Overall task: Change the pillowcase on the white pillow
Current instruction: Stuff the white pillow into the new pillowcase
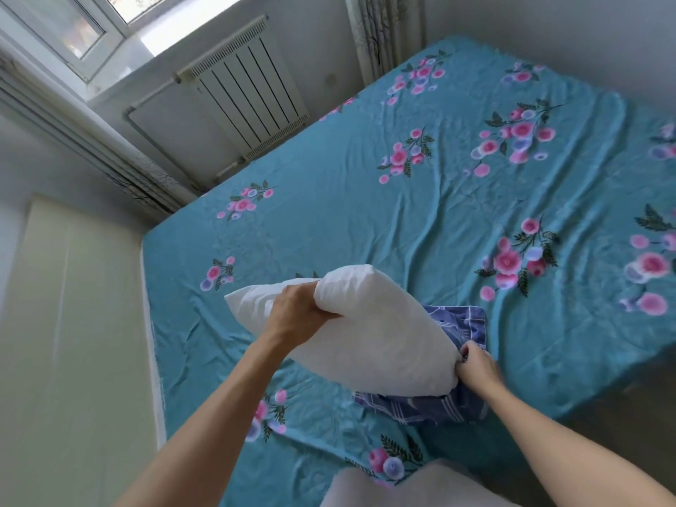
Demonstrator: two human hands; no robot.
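Observation:
The white pillow [369, 327] hangs bare above the bed, tilted down to the right. My left hand [296, 312] grips its upper left part and squeezes the filling. A blue checked pillowcase [457, 364] lies crumpled on the bed under and behind the pillow's lower right end. My right hand [477, 367] pinches the edge of this pillowcase right at the pillow's lower corner. That corner of the pillow sits at the cloth's edge; whether it is inside the case I cannot tell.
The bed carries a teal sheet [402, 214] with pink flowers, creased in the middle. A white radiator [248, 93] and a window stand beyond the bed's far left side. A pale cabinet [73, 323] lies to the left. Something pale grey [402, 484] shows at the bottom edge.

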